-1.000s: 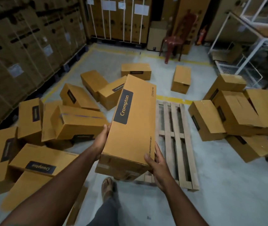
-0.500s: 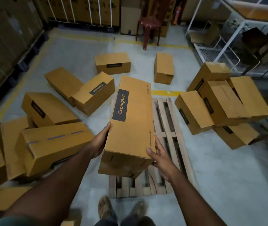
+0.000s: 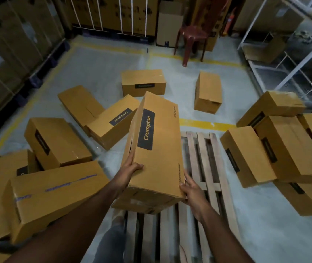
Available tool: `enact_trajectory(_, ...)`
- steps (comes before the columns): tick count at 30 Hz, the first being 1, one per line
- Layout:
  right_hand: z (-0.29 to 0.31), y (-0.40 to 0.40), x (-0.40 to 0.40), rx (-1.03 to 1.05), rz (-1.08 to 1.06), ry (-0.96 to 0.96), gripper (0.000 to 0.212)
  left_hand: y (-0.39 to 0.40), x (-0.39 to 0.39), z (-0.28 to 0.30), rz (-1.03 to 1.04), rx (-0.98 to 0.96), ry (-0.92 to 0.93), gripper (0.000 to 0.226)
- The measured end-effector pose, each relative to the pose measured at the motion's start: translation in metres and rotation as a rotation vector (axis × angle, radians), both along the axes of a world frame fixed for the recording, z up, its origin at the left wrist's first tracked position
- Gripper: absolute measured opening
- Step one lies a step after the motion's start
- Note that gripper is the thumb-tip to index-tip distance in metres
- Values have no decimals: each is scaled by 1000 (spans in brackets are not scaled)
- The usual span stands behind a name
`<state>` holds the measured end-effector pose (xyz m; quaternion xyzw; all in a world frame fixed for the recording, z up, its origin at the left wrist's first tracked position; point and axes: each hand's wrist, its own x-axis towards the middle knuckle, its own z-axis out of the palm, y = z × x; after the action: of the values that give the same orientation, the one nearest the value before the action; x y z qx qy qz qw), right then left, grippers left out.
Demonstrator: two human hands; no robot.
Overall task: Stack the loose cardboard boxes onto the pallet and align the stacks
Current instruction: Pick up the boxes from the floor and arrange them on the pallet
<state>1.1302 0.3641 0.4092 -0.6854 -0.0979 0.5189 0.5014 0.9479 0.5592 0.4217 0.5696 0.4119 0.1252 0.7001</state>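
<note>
Held box (image 3: 157,149) above pallet (image 3: 204,168) left side.

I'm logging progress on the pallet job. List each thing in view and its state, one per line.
Held box: off the floor, tilted, above the pallet's left side, closed.
Left hand: grips the box's left edge.
Right hand: flat against the box's right side.
Pallet: on the floor, no box resting on it.
Loose boxes: scattered and leaning on the floor.
Chair: upright, unoccupied.
</note>
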Motion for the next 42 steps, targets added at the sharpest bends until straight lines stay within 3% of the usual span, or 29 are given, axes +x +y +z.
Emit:
enact_trajectory(4,-85,87,32,-113,-79,-45,53,76,52,-76,-54,86,130,88)
enact_trajectory(10,-266,178,65,-190,-293,182,46,163,119,-241,-190,353,338,96)
enact_trajectory(15,-365,210,96,-211,-359,282,48,180,139,-331,-234,459,396,89)
enact_trajectory(19,-408,216,117,-319,-325,301,49,153,161,-365,-366,487,394,85)
enact_trajectory(22,-415,213,138,-357,-257,420,69,140,177,-390,-598,364,342,78)
enact_trajectory(24,-407,215,147,-344,-190,354,77,145,170,-405,-723,489,492,81)
enact_trajectory(26,-403,216,152,-408,-129,132,84,161,156,-415,-585,572,802,97)
enact_trajectory(28,-409,212,156,-479,-62,-76,89,182,136,-422,-393,362,1028,118)
enact_trajectory(29,-416,210,156,-515,-24,-123,91,191,124,-430,-335,202,1035,128)
enact_trajectory(32,-437,210,152,-549,-12,-89,81,196,99,-452,-258,-173,807,126)
enact_trajectory(34,-447,212,149,-534,-59,-39,84,189,98,-464,-227,-236,685,110)
enact_trajectory(37,-454,213,147,-494,-72,-33,88,182,105,-469,-169,-241,565,112)
enact_trajectory(42,-449,219,141,-427,-21,-73,87,168,80,-465,-32,-246,556,110)
